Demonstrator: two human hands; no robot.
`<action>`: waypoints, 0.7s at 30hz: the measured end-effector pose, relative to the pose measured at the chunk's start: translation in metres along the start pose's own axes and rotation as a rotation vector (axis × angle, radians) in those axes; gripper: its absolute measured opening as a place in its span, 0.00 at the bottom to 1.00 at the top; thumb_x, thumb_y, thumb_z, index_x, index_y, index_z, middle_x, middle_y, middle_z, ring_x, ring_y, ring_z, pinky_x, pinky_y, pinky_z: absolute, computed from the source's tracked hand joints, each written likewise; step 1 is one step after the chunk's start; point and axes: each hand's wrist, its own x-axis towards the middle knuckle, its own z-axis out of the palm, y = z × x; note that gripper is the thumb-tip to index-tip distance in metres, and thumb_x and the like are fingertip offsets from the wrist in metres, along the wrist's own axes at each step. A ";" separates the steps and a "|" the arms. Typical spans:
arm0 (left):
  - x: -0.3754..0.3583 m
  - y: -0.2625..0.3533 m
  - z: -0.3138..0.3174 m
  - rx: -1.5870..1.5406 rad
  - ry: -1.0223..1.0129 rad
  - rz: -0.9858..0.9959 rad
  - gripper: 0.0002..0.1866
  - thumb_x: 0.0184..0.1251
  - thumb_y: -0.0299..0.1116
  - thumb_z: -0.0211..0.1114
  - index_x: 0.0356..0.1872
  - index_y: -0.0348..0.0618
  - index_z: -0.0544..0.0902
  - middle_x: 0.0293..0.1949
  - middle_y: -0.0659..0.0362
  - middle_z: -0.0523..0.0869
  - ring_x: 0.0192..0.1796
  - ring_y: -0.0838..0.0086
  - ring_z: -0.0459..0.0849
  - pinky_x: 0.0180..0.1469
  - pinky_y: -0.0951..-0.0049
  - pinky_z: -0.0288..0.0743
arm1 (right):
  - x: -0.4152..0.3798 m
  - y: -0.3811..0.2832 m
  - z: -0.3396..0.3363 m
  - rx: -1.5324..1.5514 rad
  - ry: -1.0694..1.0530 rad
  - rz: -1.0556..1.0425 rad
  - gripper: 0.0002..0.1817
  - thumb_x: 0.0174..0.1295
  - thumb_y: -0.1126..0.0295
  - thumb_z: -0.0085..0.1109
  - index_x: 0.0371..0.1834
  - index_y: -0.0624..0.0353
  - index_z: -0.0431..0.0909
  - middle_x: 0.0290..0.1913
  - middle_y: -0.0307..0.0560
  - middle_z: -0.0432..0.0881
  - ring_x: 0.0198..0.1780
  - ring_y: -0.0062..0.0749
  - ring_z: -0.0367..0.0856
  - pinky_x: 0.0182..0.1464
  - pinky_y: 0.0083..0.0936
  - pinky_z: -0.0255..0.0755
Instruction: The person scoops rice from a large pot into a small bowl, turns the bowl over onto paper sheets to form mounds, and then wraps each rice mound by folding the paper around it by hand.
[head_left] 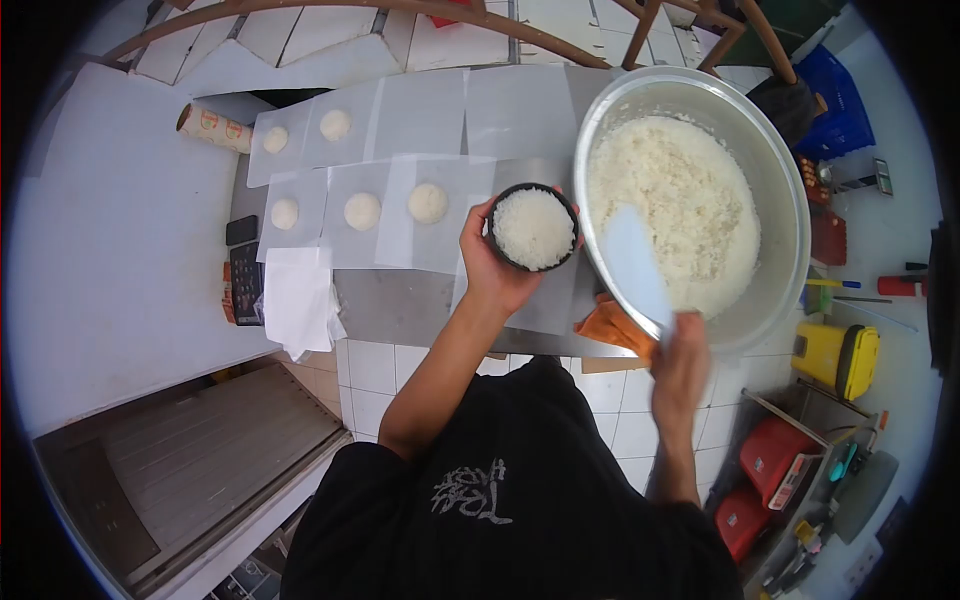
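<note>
My left hand [497, 268] is closed around a small black bowl [534, 267] filled with white rice [535, 229], held over the metal table. In my right hand [680, 365], a little blurred, is the handle of a pale rice paddle [637, 265]. Its blade lies over the near left part of a large metal basin [793, 215], in front of the cooked rice [690, 190] inside. Left of the bowl, several rounded rice mounds [428, 203] sit on sheets of white paper [440, 245].
An orange cloth [612, 325] lies under the basin's near edge. A stack of white paper [297, 300] and a black calculator-like device [245, 283] are at the table's left end, near a printed roll [213, 128]. A yellow bin [835, 360] stands at right.
</note>
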 end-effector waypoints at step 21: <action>0.087 0.288 -0.187 0.208 0.296 -0.138 0.25 0.70 0.55 0.49 0.53 0.46 0.81 0.55 0.54 0.84 0.57 0.62 0.83 0.59 0.50 0.76 | 0.038 -0.002 0.376 -0.031 -0.099 0.196 0.27 0.80 0.53 0.36 0.26 0.60 0.68 0.15 0.39 0.66 0.18 0.26 0.65 0.22 0.27 0.60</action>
